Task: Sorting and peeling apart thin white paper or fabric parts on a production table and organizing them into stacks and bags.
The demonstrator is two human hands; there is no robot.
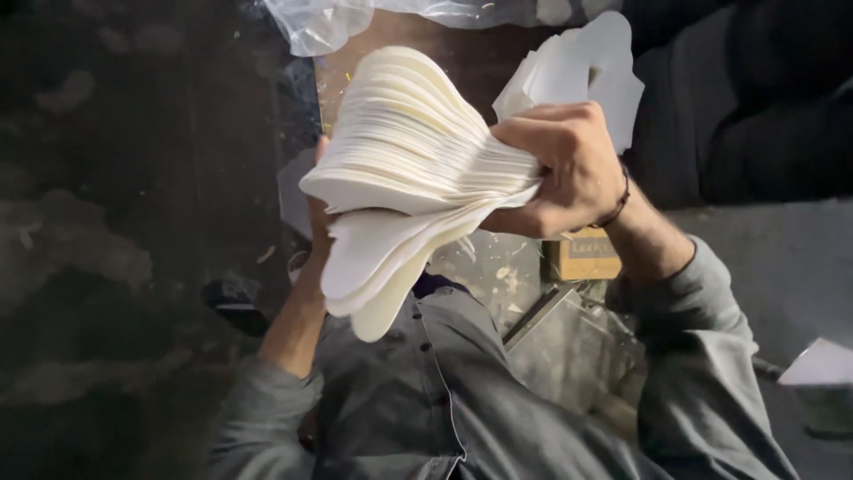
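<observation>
Head view shows your right hand (569, 169) closed hard, fingers (533, 142) wrapped over one end of a thick stack (400, 151) of white, sole-shaped sheets. The clamped end sits in your fist; from there the stack's long axis runs away to your left and slightly down, and the free ends fan apart, the lowest sheets drooping toward your shirt (418, 391). Your left hand (318, 222) is behind and under that fanned end, mostly hidden by the sheets, so you cannot tell from this view whether its fingers are curled on the stack or just propping it; only the forearm shows, rising from the sleeve. So the right hand has the firm hold and the left sits at the loose end.

Beyond your right hand a second pile (582, 62) of the same white sheets lies on the brown counter (462, 53), with clear plastic wrap (329, 22) at its far edge. Below your right wrist a small cardboard box (582, 253) rests on a scuffed, littered surface. The room is dim; to your left the floor (107, 222) is dark and blurred
</observation>
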